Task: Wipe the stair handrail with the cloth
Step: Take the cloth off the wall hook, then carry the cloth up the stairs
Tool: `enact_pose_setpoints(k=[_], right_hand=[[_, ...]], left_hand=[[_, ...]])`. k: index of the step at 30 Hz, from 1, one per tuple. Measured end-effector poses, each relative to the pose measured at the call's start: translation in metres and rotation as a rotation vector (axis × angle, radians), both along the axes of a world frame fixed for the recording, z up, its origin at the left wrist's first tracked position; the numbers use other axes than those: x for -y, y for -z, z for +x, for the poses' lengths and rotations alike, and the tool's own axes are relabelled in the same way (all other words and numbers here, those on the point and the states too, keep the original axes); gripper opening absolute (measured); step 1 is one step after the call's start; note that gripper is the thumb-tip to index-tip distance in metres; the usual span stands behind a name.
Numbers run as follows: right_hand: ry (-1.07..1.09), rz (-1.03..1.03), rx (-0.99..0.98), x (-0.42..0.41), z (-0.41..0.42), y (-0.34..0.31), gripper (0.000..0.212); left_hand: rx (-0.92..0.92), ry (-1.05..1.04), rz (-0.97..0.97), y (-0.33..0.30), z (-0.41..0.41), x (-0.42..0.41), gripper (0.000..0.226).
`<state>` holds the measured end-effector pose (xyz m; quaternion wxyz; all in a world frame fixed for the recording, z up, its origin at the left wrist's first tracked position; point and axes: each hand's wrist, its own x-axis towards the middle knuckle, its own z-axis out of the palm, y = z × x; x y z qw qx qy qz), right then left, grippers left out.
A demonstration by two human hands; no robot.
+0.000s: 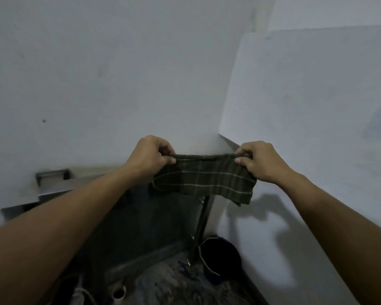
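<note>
Both arms are stretched out in front here, and the cloth (204,180) is pulled between them up in the air, roughly mid-frame, not touching any surface. It's a dark olive/brown checked thing with thin pale lines, folded so the top edge looks rolled over, and the lower right corner hangs down a bit lower than the rest. The left hand (149,158) is pinching the top left corner, thumb on the near side and fingers curled over the back, and the right hand (259,161) has the same kind of pinch on the top right corner. So both are clamped on fabric, neither one loose. Behind it all is plain pale wall, with a corner just right of centre, and the hands throw a shadow on the right wall. Down below there's a dark bucket (220,258) on the floor near the corner, and a slim dark pole (201,225) leaning just beside it. Lower left is too dark and blurry to make out.
</note>
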<state>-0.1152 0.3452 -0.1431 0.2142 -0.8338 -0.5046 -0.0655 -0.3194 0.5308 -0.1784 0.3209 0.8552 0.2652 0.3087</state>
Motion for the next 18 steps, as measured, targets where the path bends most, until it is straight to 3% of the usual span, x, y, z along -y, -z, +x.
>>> enact_pose_setpoints(k=[8,18], right_hand=[[-0.446,-0.155,-0.025,-0.177,-0.106,0.056,0.011],[-0.946,-0.277,-0.049,-0.322,-0.243,0.108,0.002]], left_hand=[[-0.096,-0.397,-0.138,0.058,-0.167,-0.076,0.006],[-0.188,-0.903,-0.266,0.104,-0.31,-0.082,0.007]])
